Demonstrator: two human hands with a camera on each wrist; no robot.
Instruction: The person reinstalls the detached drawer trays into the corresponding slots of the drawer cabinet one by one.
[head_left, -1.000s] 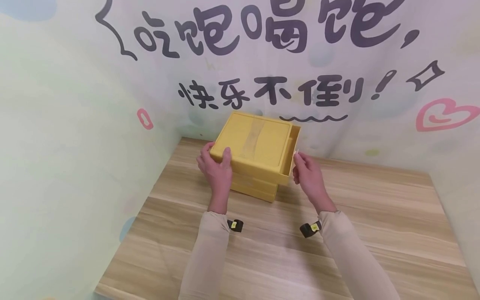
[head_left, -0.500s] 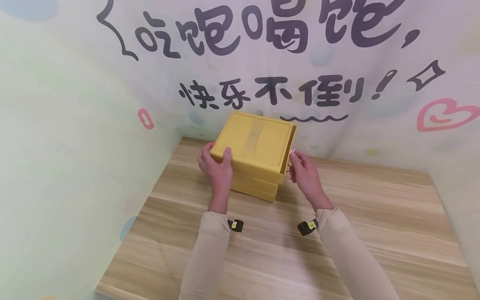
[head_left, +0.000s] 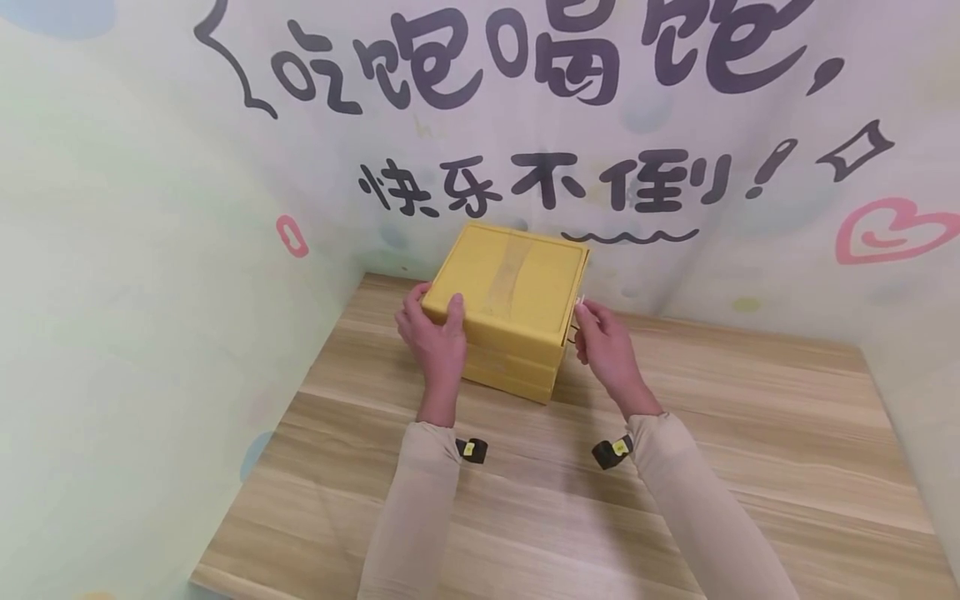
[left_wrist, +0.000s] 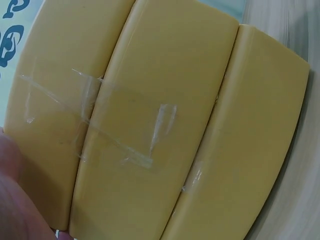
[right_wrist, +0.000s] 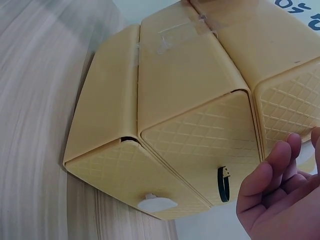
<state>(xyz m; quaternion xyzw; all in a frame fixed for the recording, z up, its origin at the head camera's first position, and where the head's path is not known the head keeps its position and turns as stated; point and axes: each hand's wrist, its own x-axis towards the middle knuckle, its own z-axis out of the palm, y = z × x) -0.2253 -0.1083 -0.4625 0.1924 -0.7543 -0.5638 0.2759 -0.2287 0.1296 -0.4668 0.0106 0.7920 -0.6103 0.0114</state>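
A yellow three-tier drawer unit (head_left: 517,279) stands on the table, its drawer fronts facing right. At its left end, my left hand (head_left: 438,342) grips the top tier, thumb over the upper edge and fingers round the side. My right hand (head_left: 609,346) is at the top drawer front (right_wrist: 287,107), pinching its white knob, mostly hidden by the fingers in the right wrist view. The top drawer sits flush with its casing. Below it, the middle drawer has a black loop pull (right_wrist: 221,187) and the bottom drawer a white knob (right_wrist: 156,203).
Clear tape (left_wrist: 125,120) spans the seams between the tiers. The wooden table (head_left: 750,433) extends to the right and toward me. A printed wall (head_left: 675,275) stands close behind the unit, another wall (head_left: 150,333) on the left.
The top drawer, partly out a second ago, has slid left into its casing, with my right hand moving along with it. My left hand stays in place on the unit.
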